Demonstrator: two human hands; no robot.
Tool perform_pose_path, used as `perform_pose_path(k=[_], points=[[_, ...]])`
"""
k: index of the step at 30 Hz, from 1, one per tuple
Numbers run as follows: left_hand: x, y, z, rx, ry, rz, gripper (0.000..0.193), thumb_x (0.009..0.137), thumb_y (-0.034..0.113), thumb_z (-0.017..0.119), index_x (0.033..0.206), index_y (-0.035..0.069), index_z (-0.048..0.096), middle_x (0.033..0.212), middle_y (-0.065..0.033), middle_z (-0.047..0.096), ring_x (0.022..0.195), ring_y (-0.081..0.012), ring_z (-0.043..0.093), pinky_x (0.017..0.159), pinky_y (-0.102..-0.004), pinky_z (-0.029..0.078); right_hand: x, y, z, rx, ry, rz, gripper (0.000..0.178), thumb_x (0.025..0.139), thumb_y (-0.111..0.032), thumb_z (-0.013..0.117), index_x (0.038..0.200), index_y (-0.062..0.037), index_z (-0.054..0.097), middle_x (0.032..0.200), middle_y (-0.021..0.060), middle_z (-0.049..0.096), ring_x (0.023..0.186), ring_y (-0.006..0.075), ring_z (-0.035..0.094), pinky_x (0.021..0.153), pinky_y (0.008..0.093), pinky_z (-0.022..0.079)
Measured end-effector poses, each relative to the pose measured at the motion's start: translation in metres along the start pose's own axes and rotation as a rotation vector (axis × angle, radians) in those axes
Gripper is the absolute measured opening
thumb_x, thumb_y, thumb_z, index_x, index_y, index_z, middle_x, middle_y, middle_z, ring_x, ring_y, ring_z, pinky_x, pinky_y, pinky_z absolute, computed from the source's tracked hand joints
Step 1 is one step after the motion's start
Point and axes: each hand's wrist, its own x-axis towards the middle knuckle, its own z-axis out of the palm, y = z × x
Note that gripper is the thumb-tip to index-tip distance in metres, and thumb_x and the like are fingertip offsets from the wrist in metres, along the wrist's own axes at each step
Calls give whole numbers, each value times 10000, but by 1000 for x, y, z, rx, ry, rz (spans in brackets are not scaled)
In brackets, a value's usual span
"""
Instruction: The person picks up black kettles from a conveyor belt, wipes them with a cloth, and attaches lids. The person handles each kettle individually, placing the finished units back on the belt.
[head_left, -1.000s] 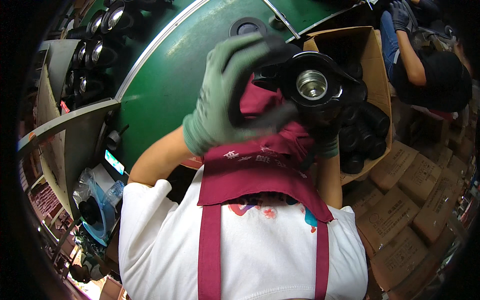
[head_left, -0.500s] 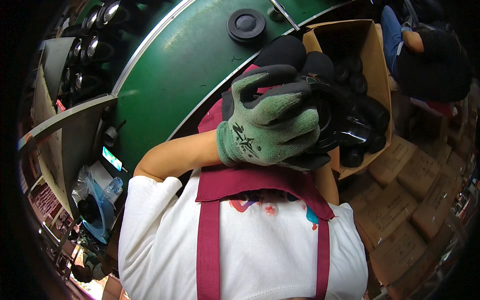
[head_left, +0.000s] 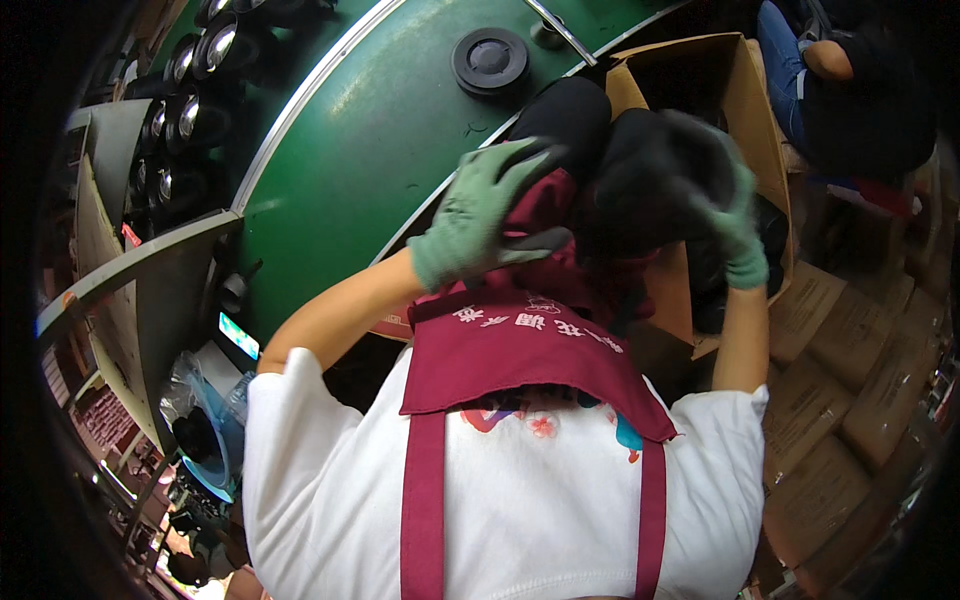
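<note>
My left hand (head_left: 485,215), in a green glove with dark fingertips, is spread above the maroon apron on my lap and holds nothing. My right hand (head_left: 728,205), gloved the same way, is at the near side of an open cardboard box (head_left: 762,120), next to my dark-clad knee. Motion smears its fingers, and whether a black part is in them I cannot make out. Dark parts (head_left: 708,285) lie inside the box, partly hidden by my right arm.
A green worktable (head_left: 350,150) with a metal rim bears a stacked black disc (head_left: 489,60) and a metal rod (head_left: 560,30). Shiny black round parts (head_left: 215,45) stand far left. Brown cartons (head_left: 830,400) are stacked at right. Another person (head_left: 860,100) is at the far right.
My hands have parted from the shiny black part they were at in front of my chest. The left has moved left and opened; the right has swung right to the box. That part no longer shows clearly.
</note>
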Motion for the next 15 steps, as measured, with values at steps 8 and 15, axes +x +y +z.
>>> perform_pose_path(k=[8,15], points=[[0,-2,77,-23,97,29,984,617,321,883,1475,101,453,1488,-140,465,1386,-414,419,1132,-565,347,141,96,47,145,80,258,708,923,-384,684,1490,-43,435,1379,187,583,1287,315,577,1052,395,488],[14,-10,52,-117,4,-69,1078,613,342,915,1505,38,390,1515,-185,433,1398,-426,411,1159,-520,337,205,176,114,-401,130,406,722,890,-392,701,1496,-87,454,1352,238,612,1264,386,583,1032,429,474]])
